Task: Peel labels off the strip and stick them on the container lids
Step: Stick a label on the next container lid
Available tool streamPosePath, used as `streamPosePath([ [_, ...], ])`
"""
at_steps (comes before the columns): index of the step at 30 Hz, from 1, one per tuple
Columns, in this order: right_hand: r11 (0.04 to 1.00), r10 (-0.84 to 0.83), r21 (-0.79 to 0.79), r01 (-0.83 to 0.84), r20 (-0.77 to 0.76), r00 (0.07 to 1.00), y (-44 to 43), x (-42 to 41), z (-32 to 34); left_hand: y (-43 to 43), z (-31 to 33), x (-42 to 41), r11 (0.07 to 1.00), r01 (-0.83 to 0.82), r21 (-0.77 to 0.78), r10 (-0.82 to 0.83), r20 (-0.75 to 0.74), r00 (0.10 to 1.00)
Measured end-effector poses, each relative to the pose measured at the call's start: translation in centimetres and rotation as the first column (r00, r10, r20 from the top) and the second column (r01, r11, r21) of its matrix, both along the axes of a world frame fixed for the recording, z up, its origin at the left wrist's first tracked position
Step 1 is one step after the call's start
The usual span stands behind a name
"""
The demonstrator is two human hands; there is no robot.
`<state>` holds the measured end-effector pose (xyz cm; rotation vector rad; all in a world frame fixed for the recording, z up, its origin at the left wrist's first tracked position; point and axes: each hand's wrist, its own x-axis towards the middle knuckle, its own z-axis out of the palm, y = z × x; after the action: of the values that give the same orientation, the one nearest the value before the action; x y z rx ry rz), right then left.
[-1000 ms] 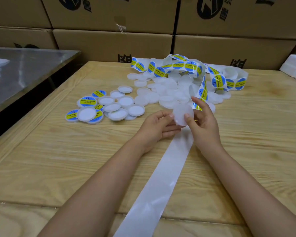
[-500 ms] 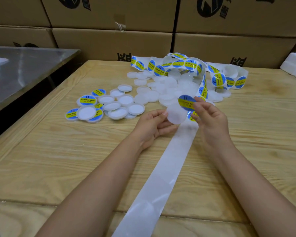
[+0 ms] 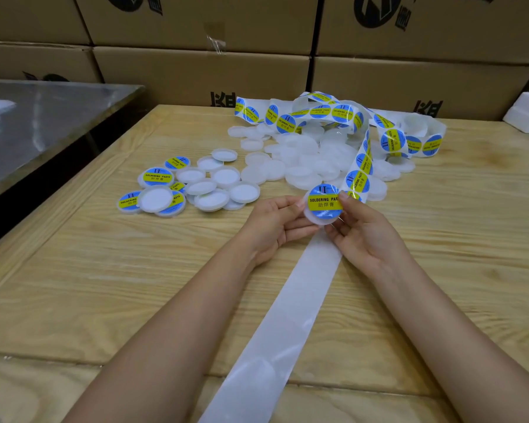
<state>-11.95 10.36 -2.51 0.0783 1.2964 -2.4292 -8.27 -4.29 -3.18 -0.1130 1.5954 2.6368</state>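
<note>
Well left of the held lid [image 3: 314,218], a small cluster of labelled lids [image 3: 158,178] is lying finished. The left hand [image 3: 275,222] is gripping that lid's left edge and the right hand [image 3: 364,236] is pinching its right, a fingertip on the blue-and-yellow soldering-paste label [image 3: 324,203], which is seemingly sitting centred though perhaps not pressed flat. Beyond the held lid, many bare lids [image 3: 303,160] and the loaded label strip [image 3: 359,175] are waiting, so I judge most of the work is remaining.

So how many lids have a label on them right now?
6. One held lid between left hand and right hand; five at left: rear lid, middle lid, front-left lid, two half-covered lids. Upturned lids may hide more.
</note>
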Motion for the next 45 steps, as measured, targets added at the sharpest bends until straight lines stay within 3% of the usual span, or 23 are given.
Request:
streamPosePath([
  [18,0.990,-0.120,0.068,0.123,-0.046,0.992,-0.6,0.3,-0.2,0.3,0.3,0.3,0.998,-0.017,-0.058,0.016,-0.008,1.000],
  [25,0.914,-0.204,0.293,0.280,-0.264,0.943,-0.9,0.8,-0.8,0.7,0.3,0.2,0.991,-0.088,-0.100,0.090,0.010,0.996],
  [30,0.858,-0.220,0.351,0.374,-0.405,0.887,-0.8,0.9,-0.9,0.8,0.3,0.2,0.989,-0.109,-0.104,0.111,0.010,0.994],
  [37,0.728,-0.175,0.393,0.561,-0.685,0.707,-0.8,1.3,-1.0,1.2,0.5,0.2,0.991,-0.126,-0.050,0.127,0.006,0.992],
  [40,0.701,-0.181,0.377,0.605,-0.726,0.663,-0.9,1.5,-1.2,1.3,0.5,0.2,0.992,-0.123,-0.036,0.123,0.004,0.992],
  [45,0.756,-0.168,0.389,0.527,-0.663,0.729,-0.5,1.2,-1.0,1.0,0.3,0.3,0.992,-0.108,-0.064,0.107,-0.026,0.994],
])
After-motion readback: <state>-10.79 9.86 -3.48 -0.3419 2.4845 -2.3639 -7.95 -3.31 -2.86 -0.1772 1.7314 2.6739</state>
